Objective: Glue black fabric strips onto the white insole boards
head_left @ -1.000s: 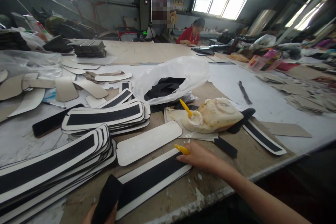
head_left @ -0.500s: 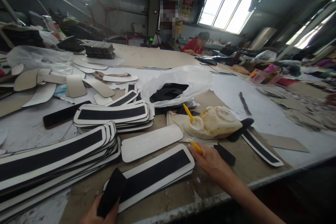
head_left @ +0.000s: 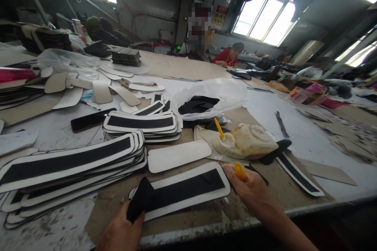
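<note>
My left hand (head_left: 122, 225), at the bottom, is closed on a black strip (head_left: 141, 200) that bends up from the left end of a panel. This white-bordered panel (head_left: 206, 200) has a long black middle and lies flat at the table's front. My right hand (head_left: 250, 184) is at the panel's right end, its fingers closed around a short yellow tool (head_left: 240, 171); the tool's working end is hidden. A plain white panel (head_left: 179, 155) lies just behind. Beyond it stands a stained, cream-coloured container (head_left: 253, 141) with white paste in its opening and a yellow stick (head_left: 219, 127) upright in it.
Stacks of white-edged panels (head_left: 70, 160) fill the left side, with a phone (head_left: 91, 120) behind them. An open plastic bag (head_left: 229, 92) holds black pieces. To the right lies a curved panel (head_left: 300, 174). Across the table a person in red (head_left: 226, 59) sits bent forward.
The view has swung left, so things sit further right. The yellow tool in my right hand now points more toward the camera. My left hand still grips the black strip.
</note>
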{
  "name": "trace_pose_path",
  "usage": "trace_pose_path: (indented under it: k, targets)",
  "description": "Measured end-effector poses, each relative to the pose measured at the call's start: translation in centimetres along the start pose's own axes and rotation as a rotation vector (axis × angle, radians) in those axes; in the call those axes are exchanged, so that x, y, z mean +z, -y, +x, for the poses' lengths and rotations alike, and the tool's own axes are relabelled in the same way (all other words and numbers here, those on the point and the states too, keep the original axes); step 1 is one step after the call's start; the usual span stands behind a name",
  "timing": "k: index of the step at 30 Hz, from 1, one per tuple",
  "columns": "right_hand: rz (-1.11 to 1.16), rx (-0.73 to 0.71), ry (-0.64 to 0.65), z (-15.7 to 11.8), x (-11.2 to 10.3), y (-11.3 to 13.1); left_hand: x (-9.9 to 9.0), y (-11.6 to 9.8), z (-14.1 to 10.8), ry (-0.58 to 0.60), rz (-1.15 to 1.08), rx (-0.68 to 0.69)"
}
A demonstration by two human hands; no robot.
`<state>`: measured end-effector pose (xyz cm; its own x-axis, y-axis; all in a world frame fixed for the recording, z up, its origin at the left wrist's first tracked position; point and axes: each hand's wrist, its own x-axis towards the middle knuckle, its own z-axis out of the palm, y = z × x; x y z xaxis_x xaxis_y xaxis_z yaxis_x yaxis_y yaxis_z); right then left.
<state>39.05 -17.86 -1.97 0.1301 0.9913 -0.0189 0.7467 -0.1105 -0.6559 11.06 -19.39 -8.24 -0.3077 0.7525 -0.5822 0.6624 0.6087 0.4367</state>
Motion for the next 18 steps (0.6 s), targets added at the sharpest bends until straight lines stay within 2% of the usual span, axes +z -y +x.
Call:
trace_pose_path:
  k: [2, 5, 8, 12, 18]
  targets:
    - [0.044, 0.048, 0.047, 0.1, -0.2, 0.7, 0.1, 0.1, 0.0, -0.007, 0.008, 0.016]
    - [-0.065, 0.047, 0.089, 0.5, 0.0, 0.8, 0.2, 0.3, -0.2, -0.064, -0.016, 0.052]
    - [-0.111, 0.107, 0.124, 0.9, 0.4, 0.1, 0.0, 0.6, -0.1, -0.117, -0.23, 0.098]
    - [0.017, 0.157, 0.158, 1.0, 0.5, -0.7, -0.6, 1.3, 0.5, -0.121, -0.57, 0.158]
    - [0.104, 0.175, 0.096, 0.6, -0.7, -0.5, -1.8, 1.7, 0.0, -0.133, -0.921, 0.035]
